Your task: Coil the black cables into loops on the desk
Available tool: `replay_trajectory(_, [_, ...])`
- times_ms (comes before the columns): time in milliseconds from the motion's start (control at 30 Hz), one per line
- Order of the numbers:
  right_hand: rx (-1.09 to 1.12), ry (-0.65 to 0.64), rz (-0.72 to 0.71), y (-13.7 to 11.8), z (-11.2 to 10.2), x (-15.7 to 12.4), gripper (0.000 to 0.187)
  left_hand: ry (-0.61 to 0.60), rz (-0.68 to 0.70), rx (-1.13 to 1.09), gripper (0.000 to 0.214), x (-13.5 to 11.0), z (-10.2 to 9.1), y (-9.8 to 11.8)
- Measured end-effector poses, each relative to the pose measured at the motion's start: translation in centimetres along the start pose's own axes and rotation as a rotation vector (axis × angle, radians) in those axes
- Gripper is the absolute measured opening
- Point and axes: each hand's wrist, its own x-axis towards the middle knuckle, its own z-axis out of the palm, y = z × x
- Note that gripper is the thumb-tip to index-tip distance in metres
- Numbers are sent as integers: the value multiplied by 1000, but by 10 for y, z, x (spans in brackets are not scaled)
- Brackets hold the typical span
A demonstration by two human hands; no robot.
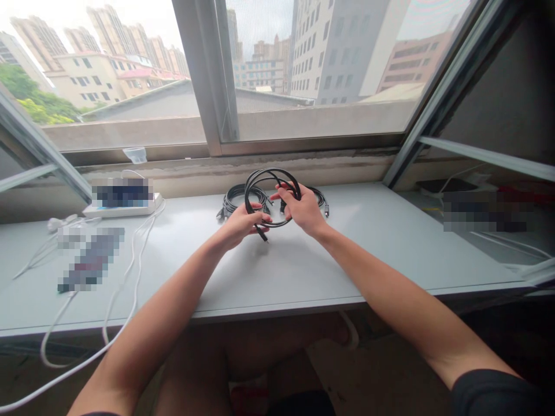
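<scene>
A coiled black cable [274, 171] is held up above the table between both hands. My left hand [244, 224] closes round the coil's lower left side, and a plug end [262, 235] pokes out below its fingers. On the coil's right side, my right hand [304, 209] has its fingers wrapped over the loops. Behind the left hand lies another coiled black cable [235, 192] on the table. More black cable [321, 199] with a plug lies behind the right hand, partly hidden by it.
The pale table [277, 277] stands against a window. At the left are a white power strip [124, 211], white cords [137, 260] and a blurred-out flat object [92, 258]. Metal frame bars [489, 156] rise at the right, with blurred items beyond them.
</scene>
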Motion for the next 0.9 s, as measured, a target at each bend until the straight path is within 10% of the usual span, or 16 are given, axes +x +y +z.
replay_trajectory(400, [-18,-614,361,-19,-31,0,45,-99,75,207,66,6,-77,14])
replay_trajectory(900, [-446,-648,251,-34,-58,8,43,-219,104,316,47,0,-93,24])
